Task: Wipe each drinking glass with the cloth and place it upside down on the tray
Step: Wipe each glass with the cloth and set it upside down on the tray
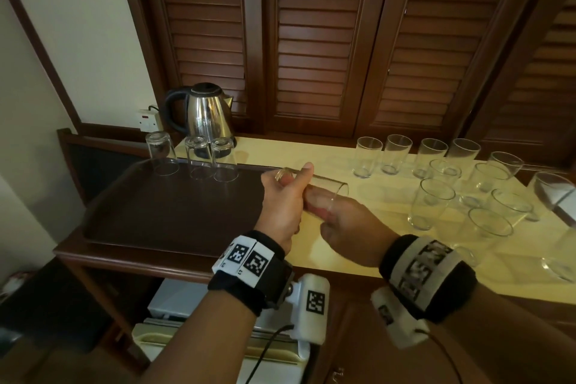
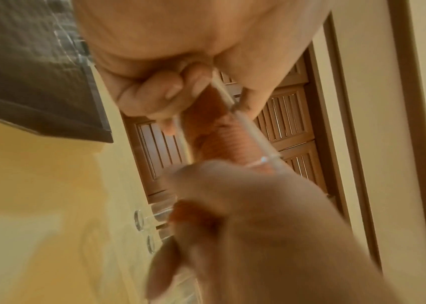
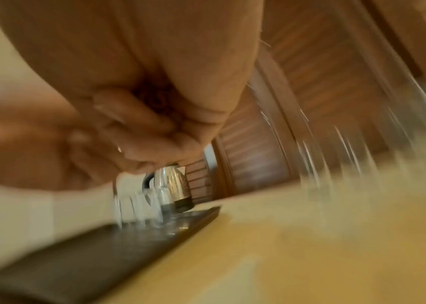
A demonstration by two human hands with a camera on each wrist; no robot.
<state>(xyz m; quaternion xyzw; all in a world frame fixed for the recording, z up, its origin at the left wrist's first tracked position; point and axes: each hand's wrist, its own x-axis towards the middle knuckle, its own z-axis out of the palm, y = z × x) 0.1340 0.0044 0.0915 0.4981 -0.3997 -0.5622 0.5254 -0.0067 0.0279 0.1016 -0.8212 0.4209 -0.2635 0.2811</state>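
My left hand [image 1: 294,178] grips a clear drinking glass [image 1: 327,185] on its side above the tray's right edge, base to the left, mouth to the right. The fingers [image 1: 316,196] of my right hand [image 1: 321,206] reach into the mouth, thumb outside under the wall. The left wrist view shows the same glass [image 2: 243,131] between both hands. Three glasses [image 1: 199,159] stand upside down at the back of the dark brown tray [image 1: 174,212]. Several upright glasses [image 1: 433,203] stand on the yellow counter to the right. No cloth shows.
A steel kettle [image 1: 207,114] stands behind the tray by a wall socket. Louvred wooden doors [image 1: 311,40] close off the back. Something white [image 1: 564,196] lies behind a glass at the far right edge. The right wrist view is blurred, showing the tray [image 3: 76,257] and kettle [image 3: 172,185].
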